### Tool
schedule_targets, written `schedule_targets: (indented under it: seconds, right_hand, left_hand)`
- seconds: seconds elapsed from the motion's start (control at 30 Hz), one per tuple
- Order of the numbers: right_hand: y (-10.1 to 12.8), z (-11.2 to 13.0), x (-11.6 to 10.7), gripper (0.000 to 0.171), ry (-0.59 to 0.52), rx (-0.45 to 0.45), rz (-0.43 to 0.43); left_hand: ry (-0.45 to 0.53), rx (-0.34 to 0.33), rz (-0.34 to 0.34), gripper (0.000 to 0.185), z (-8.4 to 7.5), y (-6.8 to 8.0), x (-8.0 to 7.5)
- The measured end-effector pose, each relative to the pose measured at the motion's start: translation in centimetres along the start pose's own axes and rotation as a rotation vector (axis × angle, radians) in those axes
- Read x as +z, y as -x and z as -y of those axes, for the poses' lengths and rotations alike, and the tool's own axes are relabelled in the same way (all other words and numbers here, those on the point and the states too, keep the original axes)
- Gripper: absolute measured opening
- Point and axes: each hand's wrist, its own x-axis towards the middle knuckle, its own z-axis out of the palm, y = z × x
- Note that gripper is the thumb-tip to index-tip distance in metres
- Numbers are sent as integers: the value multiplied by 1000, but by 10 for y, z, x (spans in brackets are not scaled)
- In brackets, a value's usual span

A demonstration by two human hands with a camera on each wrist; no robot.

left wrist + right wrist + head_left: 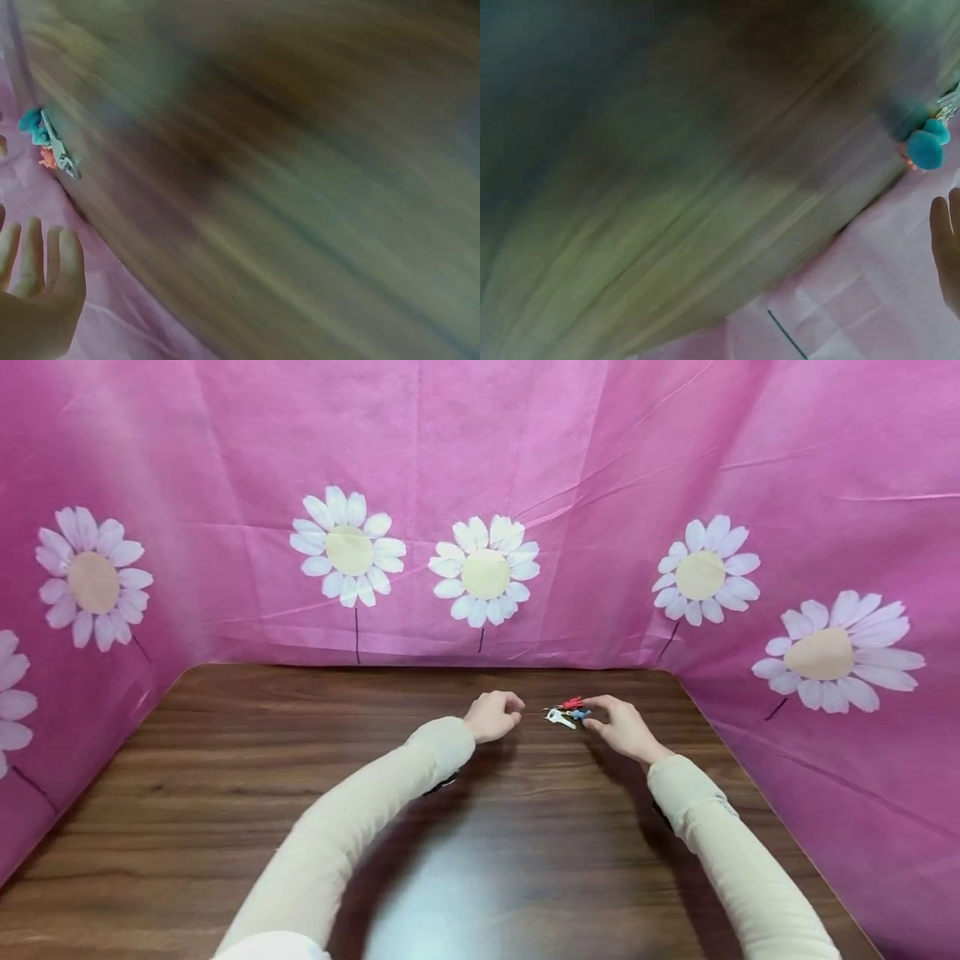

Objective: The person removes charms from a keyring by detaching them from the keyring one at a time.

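Observation:
A bunch of silver keys (559, 718) lies on the wooden table towards the back, with a red charm (573, 702) and a blue charm (581, 715) on its ring. My right hand (624, 727) is just right of the charms, thumb and forefinger spread around their side; whether a fingertip touches them is unclear. To the left of the keys, a short gap away, my left hand (492, 716) hovers with loosely bent fingers and nothing in them. The left wrist view shows its fingers (70, 262) relaxed. In the right wrist view the blue charm (925, 150) appears near the fingers (942, 225).
The brown wooden table (300, 752) extends towards me on both sides of the arms. A pink cloth (585, 452) printed with white daisies hangs behind the table's back edge and along its left and right sides.

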Motion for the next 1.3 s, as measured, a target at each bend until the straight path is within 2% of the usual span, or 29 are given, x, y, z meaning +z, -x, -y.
schedule_targets:
  seconds: [0.13, 0.27, 0.4, 0.53, 0.63, 0.8, 0.9, 1.03, 1.13, 1.3]
  right_hand:
    - [-13, -5, 13, 39, -39, 11, 65]
    - [-22, -13, 19, 41, -54, 57, 116]
    - [-31, -18, 23, 38, -18, 79, 139]
    - [-40, -17, 29, 35, 23, 88, 185]
    - [-44, -15, 34, 35, 34, 97, 213]
    - [-46, -15, 33, 36, 46, 78, 191]
    - [-47, -15, 31, 35, 48, 52, 182]
    - [-47, -13, 32, 23, 60, 28, 183]
    - [-47, -10, 30, 14, 67, 31, 190]
    - [-46, -7, 32, 10, 59, 44, 197]
  left_hand:
    - [-9, -47, -6, 23, -5, -20, 22]
    - [-63, -56, 6, 23, -14, -40, 44]
    - [-112, -103, 2, 23, -17, -60, 59]
    - [-181, -164, 1, 26, -13, -73, 68]
    - [-234, -188, -3, 31, -12, -78, 71]
    - [-273, -201, 21, 31, -19, -83, 72]
    - [-273, -202, 29, 24, -24, -84, 69]
    - [-270, -216, 42, 21, -27, -83, 66]
    - [-271, -235, 75, 20, -28, -83, 63]
    - [-245, -252, 98, 17, -26, -81, 63]
